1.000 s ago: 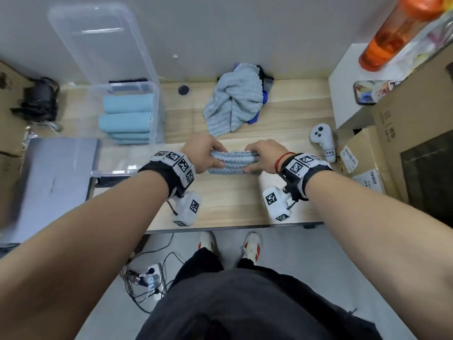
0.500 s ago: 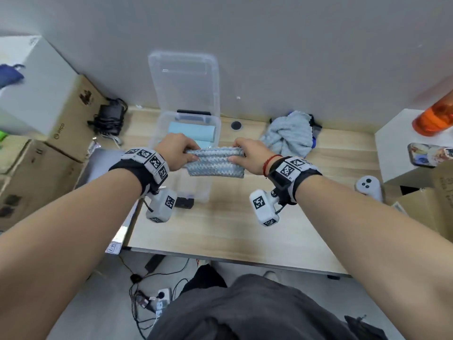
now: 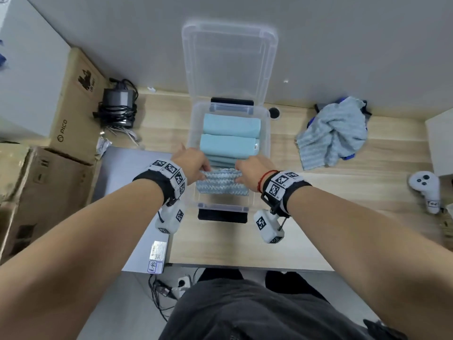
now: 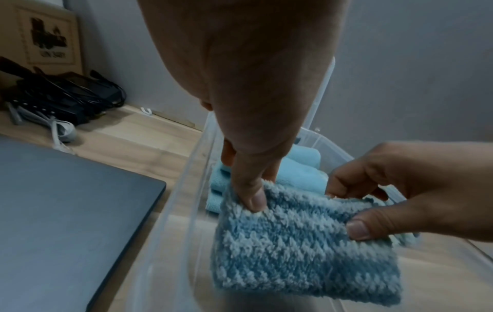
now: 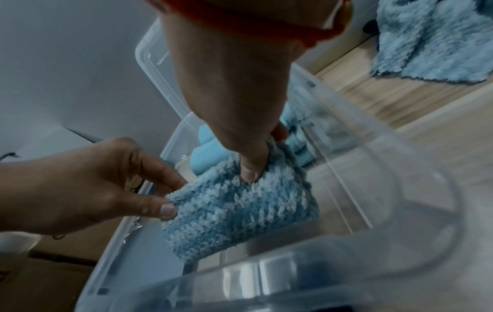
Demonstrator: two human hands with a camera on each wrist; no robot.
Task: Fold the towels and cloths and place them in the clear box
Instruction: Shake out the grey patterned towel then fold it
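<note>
"PICO" printed on cardboard box (image 3: 73,111), other labels too blurred to read

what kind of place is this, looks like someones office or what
Probably an office or lab workspace, not a home laundry spot. A wooden desk stands against a bare wall, cardboard boxes are stacked to the left, and a white handheld controller and a closed laptop lie on it.

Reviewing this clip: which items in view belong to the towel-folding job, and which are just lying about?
Job:
folded striped cloth, pinched by left hand and right hand
clear box
folded light-blue towels
crumpled cloth pile

Lying about:
cardboard boxes
power adapter
white controller
laptop
</note>
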